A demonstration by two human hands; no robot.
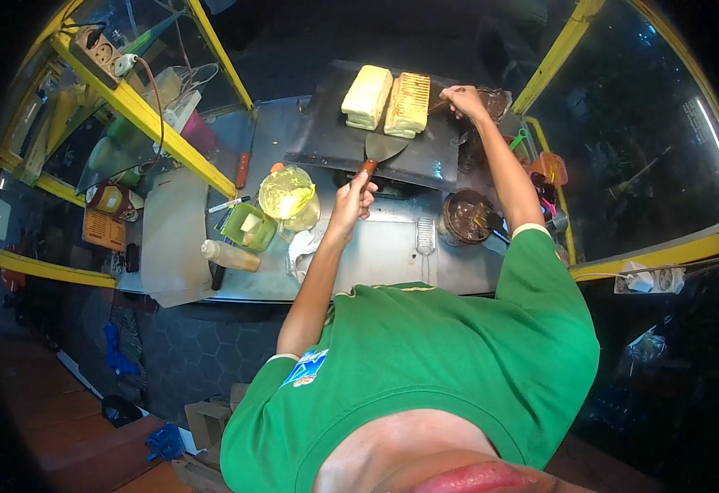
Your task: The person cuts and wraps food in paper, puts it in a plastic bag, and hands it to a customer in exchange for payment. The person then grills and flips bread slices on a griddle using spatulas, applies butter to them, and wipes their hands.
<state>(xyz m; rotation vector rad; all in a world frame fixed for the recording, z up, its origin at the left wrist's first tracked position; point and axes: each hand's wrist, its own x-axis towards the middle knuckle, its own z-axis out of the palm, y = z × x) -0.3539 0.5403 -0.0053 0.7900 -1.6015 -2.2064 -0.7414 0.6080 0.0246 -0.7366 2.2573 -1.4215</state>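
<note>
The left hand (353, 203) curls round a spatula (385, 147); the right hand (464, 102) grips a tool (438, 106). The far bread (407, 103) looks soft, best supported underneath.

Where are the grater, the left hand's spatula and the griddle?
Grater (426, 236): head view, on its face.
Spatula (386, 147): head view, on the metal blade.
Griddle (320, 135): head view, on bare dark surface.

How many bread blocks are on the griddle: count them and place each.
2, side by side on the griddle: a pale block at left, a browned block at right. No others show.
</note>
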